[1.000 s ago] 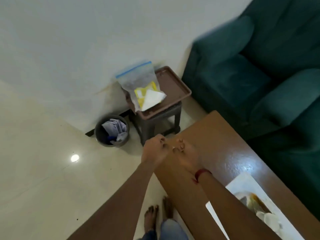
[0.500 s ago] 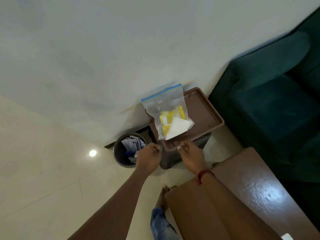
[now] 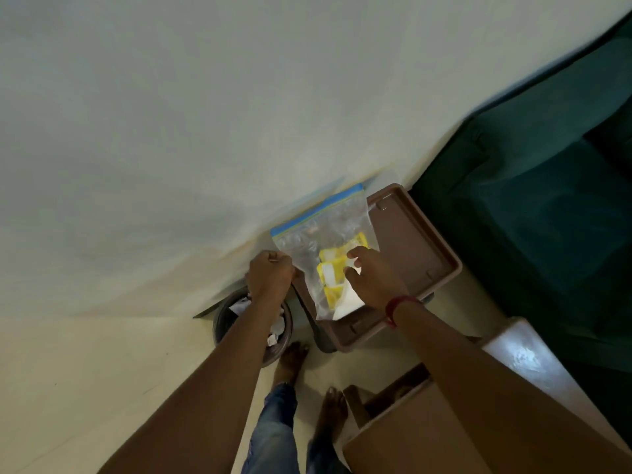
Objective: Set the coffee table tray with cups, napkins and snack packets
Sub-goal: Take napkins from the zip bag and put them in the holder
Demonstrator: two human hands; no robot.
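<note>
Filling most of the view, a pale wall (image 3: 205, 114) is seen above a cream floor (image 3: 68, 388), with a dark green sofa (image 3: 533, 213) set against the right side. A brown tabletop (image 3: 420, 436) is cut off at the lower right corner, well apart from the wall. A brown tray (image 3: 417, 241) is seen on a small dark stool (image 3: 323, 340) just beside the sofa and near the wall. A round dark bin (image 3: 225, 319) holding crumpled paper stands on the floor just left of the stool.

A clear zip bag (image 3: 325, 230) with a blue strip along its top is propped on the tray, its top edge leaning toward the wall. Yellow packets (image 3: 333, 273) and a white napkin (image 3: 349, 302) are visible inside it, in its lower half.

The left hand (image 3: 270, 277) is clenched at the left edge of the bag; whether the plastic is actually pinched cannot be told. The right hand (image 3: 372, 277), with a red band (image 3: 396, 307) at the wrist, is laid with spread, loosened fingers over the front of the bag, grasping nothing that can be made out. Bare feet (image 3: 290, 360) and jeans (image 3: 273, 436) are seen on the floor below.
</note>
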